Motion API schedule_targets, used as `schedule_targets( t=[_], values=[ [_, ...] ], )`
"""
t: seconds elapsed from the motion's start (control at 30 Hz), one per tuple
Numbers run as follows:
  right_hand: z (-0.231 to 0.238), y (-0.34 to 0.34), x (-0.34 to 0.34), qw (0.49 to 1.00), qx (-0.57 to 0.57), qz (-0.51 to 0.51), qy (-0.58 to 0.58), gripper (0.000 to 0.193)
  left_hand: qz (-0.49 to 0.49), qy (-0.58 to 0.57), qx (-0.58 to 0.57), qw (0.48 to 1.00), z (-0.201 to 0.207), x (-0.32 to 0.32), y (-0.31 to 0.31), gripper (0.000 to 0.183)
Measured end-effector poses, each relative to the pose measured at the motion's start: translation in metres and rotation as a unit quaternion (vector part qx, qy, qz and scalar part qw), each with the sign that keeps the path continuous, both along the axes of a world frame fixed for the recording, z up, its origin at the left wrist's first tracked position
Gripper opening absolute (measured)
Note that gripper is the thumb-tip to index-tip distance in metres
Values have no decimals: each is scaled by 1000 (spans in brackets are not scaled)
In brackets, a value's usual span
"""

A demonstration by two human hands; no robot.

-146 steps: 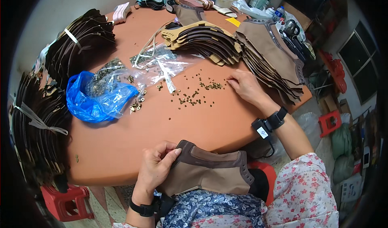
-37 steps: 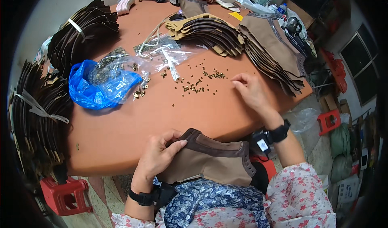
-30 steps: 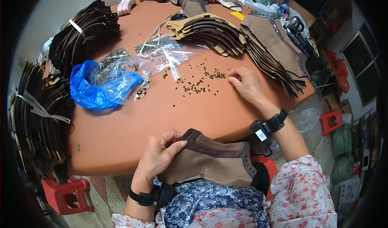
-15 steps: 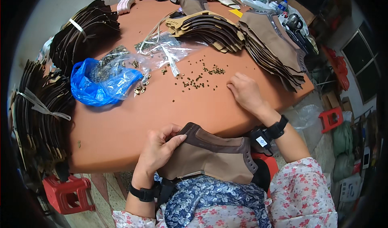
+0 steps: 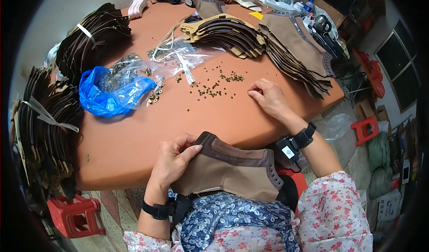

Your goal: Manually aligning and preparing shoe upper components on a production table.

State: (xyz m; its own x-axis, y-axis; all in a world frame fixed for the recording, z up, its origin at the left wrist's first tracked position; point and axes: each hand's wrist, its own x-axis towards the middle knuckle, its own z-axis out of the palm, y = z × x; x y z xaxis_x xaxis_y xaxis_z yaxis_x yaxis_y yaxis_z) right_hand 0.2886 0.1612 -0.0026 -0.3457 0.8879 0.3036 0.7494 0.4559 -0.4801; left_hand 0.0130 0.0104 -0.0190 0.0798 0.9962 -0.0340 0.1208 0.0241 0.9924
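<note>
A brown shoe upper (image 5: 237, 172) with a dark padded collar and a row of eyelet holes at its right end lies across my lap at the table's edge. My left hand (image 5: 172, 160) pinches its upper left corner, thumb on top. Over the tabletop, my right hand (image 5: 269, 99) has its fingers curled and thumb pressed in; whatever is between the fingertips is too small to tell. Just left of that hand, many small brass-coloured eyelets (image 5: 211, 92) are scattered on the orange-brown table (image 5: 178, 127).
Tied stacks of dark shoe pieces (image 5: 49, 131) stand along the left side. A blue plastic bag (image 5: 100, 104) and clear bags of metal bits lie near them. More stacked uppers (image 5: 297, 42) fill the back right. Red stools (image 5: 76, 218) stand on the floor.
My right hand has shifted slightly left, its fingers more curled. My left hand has raised the shoe upper slightly. The whole view has moved a little.
</note>
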Motion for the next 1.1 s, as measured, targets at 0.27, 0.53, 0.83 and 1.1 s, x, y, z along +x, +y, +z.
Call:
schedule_targets(
  t=[0.27,0.53,0.83,1.1],
  values=[
    [-3,2,-12,952,187,106,-216,9,0,-3,-6,1000,2,1,0,14],
    [10,2,3,999,0,35,-5,14,0,3,-6,1000,6,2,-1,13],
    [4,-3,-4,997,40,42,-54,13,1,-1,-3,1000,3,1,0,12],
    [3,-2,-11,986,95,52,-130,11,-15,16,-15,1000,7,-1,0,13]
  ],
)
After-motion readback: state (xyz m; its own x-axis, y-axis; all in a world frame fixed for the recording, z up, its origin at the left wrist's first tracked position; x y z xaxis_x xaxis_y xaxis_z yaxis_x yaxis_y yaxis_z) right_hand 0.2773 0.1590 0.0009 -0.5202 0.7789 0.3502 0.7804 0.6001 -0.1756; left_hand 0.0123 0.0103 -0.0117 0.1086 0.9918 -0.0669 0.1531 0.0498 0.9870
